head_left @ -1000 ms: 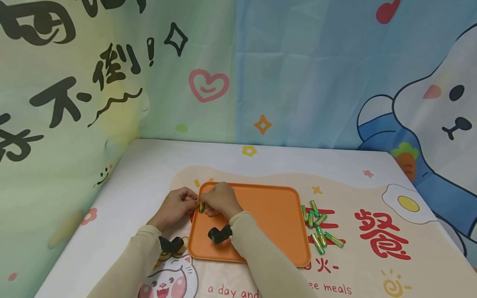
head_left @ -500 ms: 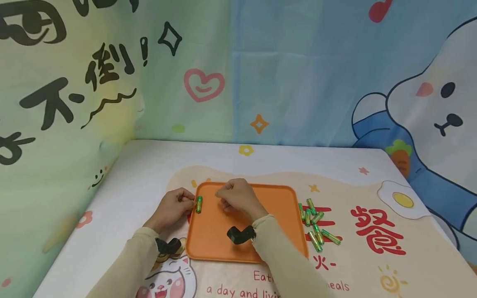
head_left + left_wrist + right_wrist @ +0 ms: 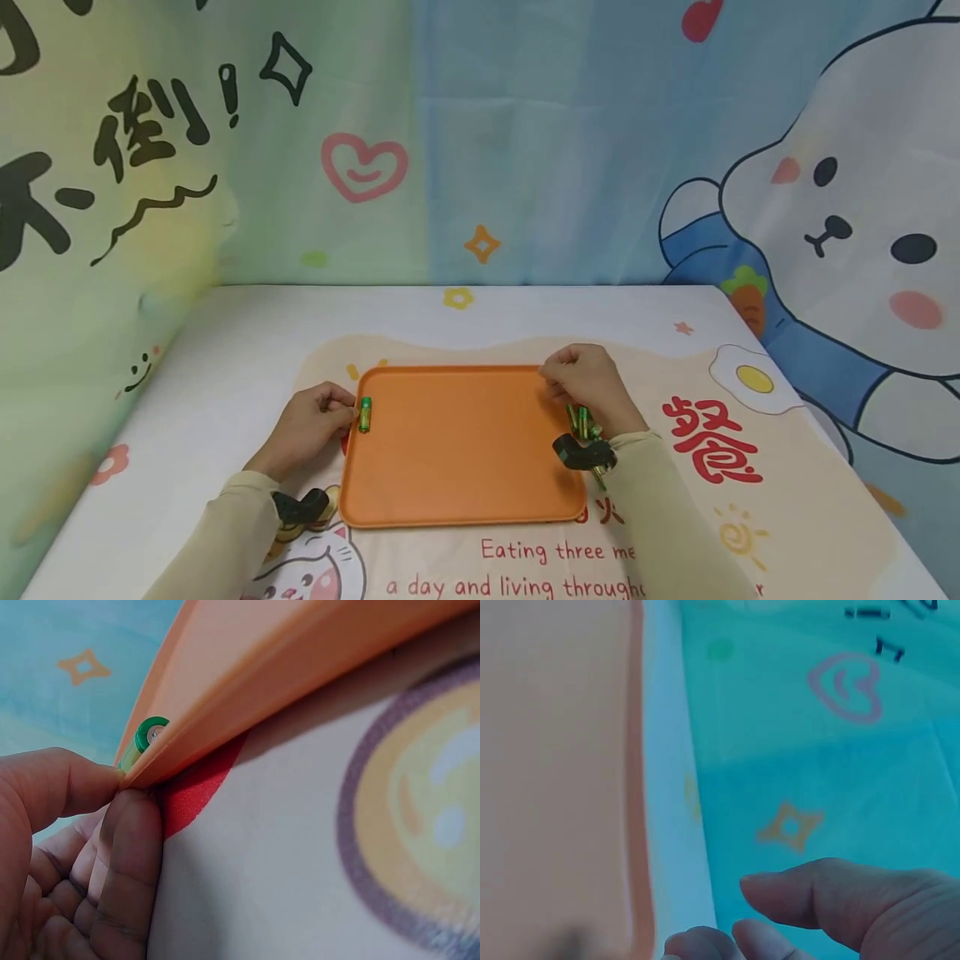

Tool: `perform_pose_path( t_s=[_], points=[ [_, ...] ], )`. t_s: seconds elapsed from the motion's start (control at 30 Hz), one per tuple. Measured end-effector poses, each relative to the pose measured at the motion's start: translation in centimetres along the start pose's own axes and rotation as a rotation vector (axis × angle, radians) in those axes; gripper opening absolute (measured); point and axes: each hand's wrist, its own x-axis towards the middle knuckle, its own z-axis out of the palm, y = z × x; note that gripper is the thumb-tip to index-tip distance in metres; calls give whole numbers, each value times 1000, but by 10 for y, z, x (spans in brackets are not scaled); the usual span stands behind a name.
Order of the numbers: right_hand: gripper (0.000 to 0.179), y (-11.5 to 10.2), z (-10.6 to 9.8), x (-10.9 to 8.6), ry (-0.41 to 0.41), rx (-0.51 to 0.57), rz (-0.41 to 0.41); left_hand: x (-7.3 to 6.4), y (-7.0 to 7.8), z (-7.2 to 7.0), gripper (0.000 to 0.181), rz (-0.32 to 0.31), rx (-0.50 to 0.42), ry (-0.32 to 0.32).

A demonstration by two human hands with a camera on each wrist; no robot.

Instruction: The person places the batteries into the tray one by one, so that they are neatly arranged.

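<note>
Pinching with left hand (image 3: 306,428) fingers the rim of smooth orange tray (image 3: 465,450); bending right hand (image 3: 592,385) fingers loosely, thumb apart. Showing silvery end of cylindrical battery (image 3: 154,733) only in left wrist view.

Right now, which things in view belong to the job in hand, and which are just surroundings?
Likely part of the job:
orange tray, rim pinched by the left hand
green battery inside the tray
battery pile near the right hand

Just surroundings:
printed table cover
cartoon backdrop
</note>
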Motion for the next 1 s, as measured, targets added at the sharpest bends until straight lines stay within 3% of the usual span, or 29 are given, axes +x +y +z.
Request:
perform_pose_path(
  t_s=[0.23,0.43,0.77,1.0],
  points=[
    [14,22,-35,8,28,-231,25,-3,0,-4,21,1,17,10],
    [26,31,-48,12,22,-414,40,-3,1,-2,21,17,19,6],
    [23,36,-47,18,-41,-490,78,-2,1,-1,19,17,-5,6],
    [21,36,-43,20,-62,-531,20,-2,2,-2,19,4,-20,9]
  ],
)
